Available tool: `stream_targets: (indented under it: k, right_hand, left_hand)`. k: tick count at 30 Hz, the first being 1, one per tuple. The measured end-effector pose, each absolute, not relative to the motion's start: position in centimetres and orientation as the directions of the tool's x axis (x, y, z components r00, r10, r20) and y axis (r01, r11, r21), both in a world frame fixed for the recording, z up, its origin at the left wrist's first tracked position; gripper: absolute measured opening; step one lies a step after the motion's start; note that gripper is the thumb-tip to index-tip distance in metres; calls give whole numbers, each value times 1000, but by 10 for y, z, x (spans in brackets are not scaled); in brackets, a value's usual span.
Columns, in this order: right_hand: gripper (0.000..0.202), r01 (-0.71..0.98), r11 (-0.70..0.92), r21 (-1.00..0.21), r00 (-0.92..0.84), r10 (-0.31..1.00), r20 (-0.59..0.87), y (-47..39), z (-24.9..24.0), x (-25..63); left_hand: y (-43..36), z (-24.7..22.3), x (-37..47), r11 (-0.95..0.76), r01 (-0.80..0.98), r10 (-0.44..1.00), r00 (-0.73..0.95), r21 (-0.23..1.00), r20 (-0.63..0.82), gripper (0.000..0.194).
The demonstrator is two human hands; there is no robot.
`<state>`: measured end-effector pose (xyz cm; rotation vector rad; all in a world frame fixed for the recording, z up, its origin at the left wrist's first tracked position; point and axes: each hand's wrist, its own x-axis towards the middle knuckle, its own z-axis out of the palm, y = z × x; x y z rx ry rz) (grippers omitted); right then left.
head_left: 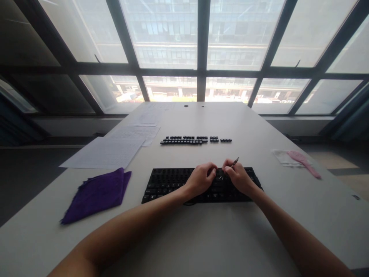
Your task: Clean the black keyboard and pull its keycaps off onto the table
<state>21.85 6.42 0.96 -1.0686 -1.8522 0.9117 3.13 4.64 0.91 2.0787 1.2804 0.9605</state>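
Note:
A black keyboard [167, 177] lies across the white table before me, its upper rows without keycaps over much of the left side. My right hand [235, 175] is closed on a slim, dark, pen-like tool [235, 161], whose upper end sticks out above the fingers. Thin bright lines show just below the fingertips, too small to make out. My left hand [203, 177] rests over the middle of the keyboard, fingers curled and close to the right hand; whatever they may pinch is hidden. Behind the keyboard, removed black keycaps [184, 141] stand in rows and small groups.
A folded purple cloth [96, 196] lies on the left, with paper sheets [108, 152] beyond it. To the right, a pink brush-like object [302, 159] with a handle lies partly on a white wipe or packet [281, 158]. Large windows [170, 34] stand past the table's far edge.

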Motion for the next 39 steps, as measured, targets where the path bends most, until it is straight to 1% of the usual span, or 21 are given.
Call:
stream_targets:
  k: [8,13,16,21,26,29,33,39]
  right_hand:
    - [11,296,409,-863,-426,865,264,61,12,220]
    - [12,320,399,-859,-427,871,245,64,7,223]
    - [13,319,357,-878,-401,890,216,67,3,223]
    - [14,298,228,-927,-344,931,118,68,4,220]
    - [14,228,111,-967,-360,933,22,68,9,223]
    - [13,229,39,-973,-341,939,-43,67,10,223]
    - [11,267,29,-963,-291,955,-52,63,10,220]
    - [13,347,51,-937,-314,947,-65,59,14,220]
  left_hand:
    - [46,10,31,-439,544,896,322,715,305,21]
    - [46,9,31,-445,547,894,322,709,312,21]
    - [47,8,31,-447,542,893,323,711,315,21]
    - [49,4,31,-448,538,893,316,714,322,20]
    - [48,5,31,-448,537,892,316,715,322,21]
    - [48,5,31,-445,536,894,315,717,320,22]
    - [48,4,31,-444,543,895,314,713,318,22]
    - [47,6,31,-470,554,881,339,688,329,22]
